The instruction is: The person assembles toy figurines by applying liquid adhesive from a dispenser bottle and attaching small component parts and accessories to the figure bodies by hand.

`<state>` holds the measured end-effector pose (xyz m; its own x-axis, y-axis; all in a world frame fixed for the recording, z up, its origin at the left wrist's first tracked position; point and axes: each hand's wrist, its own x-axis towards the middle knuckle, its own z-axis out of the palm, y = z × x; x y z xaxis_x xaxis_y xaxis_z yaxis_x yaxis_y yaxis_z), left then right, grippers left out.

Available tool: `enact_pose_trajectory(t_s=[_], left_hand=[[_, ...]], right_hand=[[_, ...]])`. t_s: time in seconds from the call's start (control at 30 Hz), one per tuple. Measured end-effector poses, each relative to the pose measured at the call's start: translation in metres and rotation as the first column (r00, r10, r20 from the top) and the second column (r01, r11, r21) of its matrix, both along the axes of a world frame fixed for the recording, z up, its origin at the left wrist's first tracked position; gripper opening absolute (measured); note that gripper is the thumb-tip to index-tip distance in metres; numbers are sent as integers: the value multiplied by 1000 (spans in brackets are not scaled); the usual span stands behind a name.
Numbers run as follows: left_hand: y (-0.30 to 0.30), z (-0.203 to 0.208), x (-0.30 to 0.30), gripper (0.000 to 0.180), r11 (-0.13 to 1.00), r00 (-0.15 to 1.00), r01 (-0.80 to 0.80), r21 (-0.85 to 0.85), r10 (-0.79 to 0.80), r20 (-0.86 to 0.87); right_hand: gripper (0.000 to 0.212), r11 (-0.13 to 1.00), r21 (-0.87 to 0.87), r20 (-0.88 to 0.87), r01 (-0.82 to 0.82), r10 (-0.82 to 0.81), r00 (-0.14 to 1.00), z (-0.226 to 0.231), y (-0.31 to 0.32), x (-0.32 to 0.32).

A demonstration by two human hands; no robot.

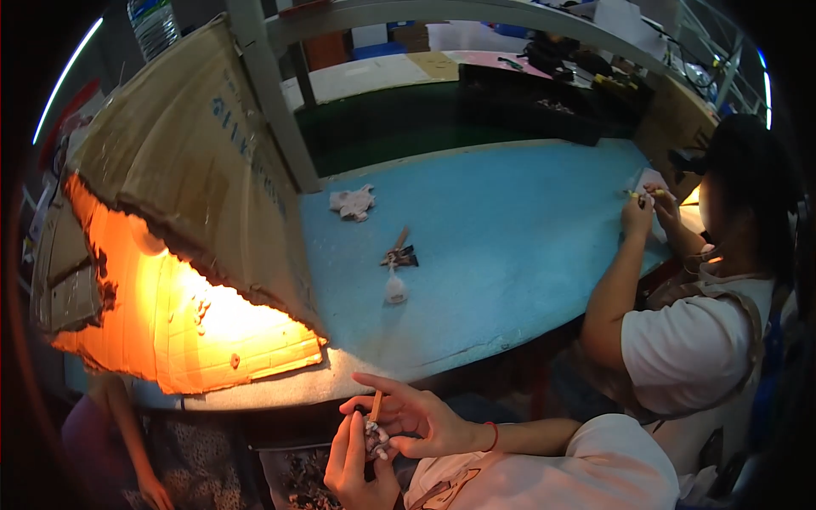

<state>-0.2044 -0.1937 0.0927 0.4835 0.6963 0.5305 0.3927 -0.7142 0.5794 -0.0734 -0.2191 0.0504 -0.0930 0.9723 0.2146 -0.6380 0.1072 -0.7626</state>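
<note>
Low in the picture, in front of the table edge, my two hands work close together. Curled around a small whitish-pink lumpy figure (pixel 376 440), my left hand (pixel 359 467) is closed with its fingertips upward. My right hand (pixel 425 421) comes in from the right, a red band on its wrist. Its index finger is stretched out, while the other fingers and thumb close about the figure and a thin light-brown stick (pixel 376 405). A small black round piece (pixel 359 410) shows beside the left fingertips; what it belongs to is unclear.
A torn cardboard box (pixel 204 161), lit orange inside with several small pieces, stands at the left. The blue table (pixel 484 229) bears a crumpled white cloth (pixel 353 202), a wooden-handled item (pixel 398 246) and a clear bag (pixel 396 289). A co-worker (pixel 688 323) sits right; another person's arm (pixel 127 425) shows lower left.
</note>
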Motion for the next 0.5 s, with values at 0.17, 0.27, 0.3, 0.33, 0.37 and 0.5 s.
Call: enact_pose_trajectory(t_s=[0.17, 0.27, 0.3, 0.33, 0.37, 0.5], left_hand=[[2, -3, 9, 32, 999, 1000, 27, -46, -27, 9], [5, -10, 15, 33, 981, 994, 101, -167, -92, 61], [6, -12, 16, 33, 979, 993, 114, -166, -106, 58], [7, -14, 17, 33, 974, 991, 126, -191, -114, 72], [8, -16, 18, 34, 967, 989, 137, -215, -121, 85], [12, -16, 26, 35, 964, 983, 183, -192, -179, 35]], right_hand=[[80, 997, -71, -20, 14, -15, 1000, 0, -3, 8], [76, 998, 8, 25, 62, -62, 998, -12, -1, 15], [76, 997, 9, 22, 76, -76, 997, -11, -1, 17], [76, 997, 0, 14, 76, -76, 997, -10, -1, 19], [76, 997, -9, 6, 75, -75, 997, -10, -1, 21], [76, 991, -21, 30, 130, -129, 991, -13, -3, 30]])
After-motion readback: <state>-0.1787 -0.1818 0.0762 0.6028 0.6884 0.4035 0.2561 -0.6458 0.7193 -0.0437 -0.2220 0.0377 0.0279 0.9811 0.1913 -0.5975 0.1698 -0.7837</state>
